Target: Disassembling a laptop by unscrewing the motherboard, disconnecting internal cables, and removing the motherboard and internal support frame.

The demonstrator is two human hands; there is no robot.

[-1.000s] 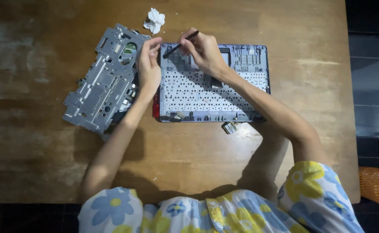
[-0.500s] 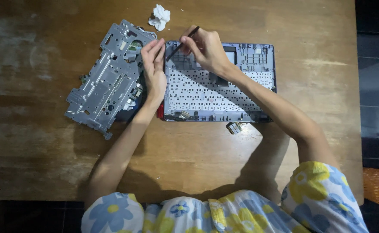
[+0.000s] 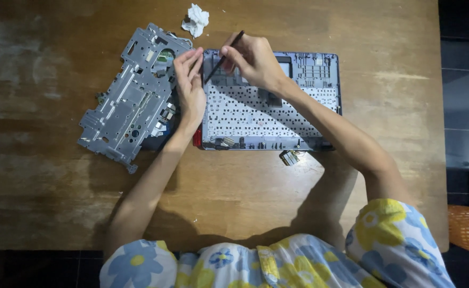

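Lying far left on the wooden table point(image 3: 42, 176), a grey metal frame point(image 3: 130, 93) touches the left hand point(image 3: 189, 88), flat with fingers extended on the laptop shell point(image 3: 271, 106); the right hand point(image 3: 253, 61) pinches a thin dark tool point(image 3: 223, 57).

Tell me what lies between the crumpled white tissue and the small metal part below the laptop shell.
In the head view, the left hand and the opened laptop shell lie between the crumpled tissue and the small metal part.

Bare wooden table point(image 3: 42, 202) open at left and front, grey metal frame point(image 3: 130, 96) beside laptop chassis point(image 3: 298, 117), crumpled tissue point(image 3: 196, 20) blocking far edge, small hinge part point(image 3: 289, 157) just in front.
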